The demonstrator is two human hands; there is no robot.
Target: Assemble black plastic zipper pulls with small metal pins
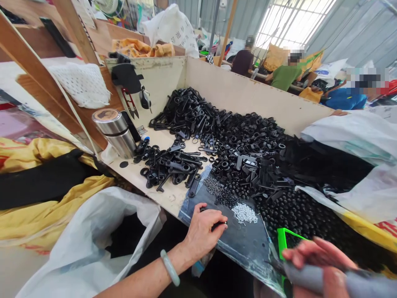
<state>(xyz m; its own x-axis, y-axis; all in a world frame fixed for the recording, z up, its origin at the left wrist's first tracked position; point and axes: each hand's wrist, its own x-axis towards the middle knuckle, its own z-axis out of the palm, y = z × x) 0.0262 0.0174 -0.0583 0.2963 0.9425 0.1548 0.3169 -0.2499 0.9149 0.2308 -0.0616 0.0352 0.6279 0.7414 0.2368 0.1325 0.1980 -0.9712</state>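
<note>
My left hand [204, 229], with a pale green bangle on the wrist, rests on a dark plastic sheet [245, 240] at the table's near edge, fingers pinched around a small black part [218, 224]. Just right of it lies a little heap of small silver pins [245, 213], and beyond that a heap of small dark screws [218, 192]. My right hand [316, 256] is at the lower right, blurred, closed around a grey tool handle [328, 279]. A bright green plastic piece [287, 242] sits just behind that hand.
The boxed worktable [235, 93] carries large piles of black plastic parts [242, 145] and round black caps [297, 211]. A steel flask [116, 132] stands at the left. An open white bag [89, 244] hangs below the table edge. Other people sit at the back right.
</note>
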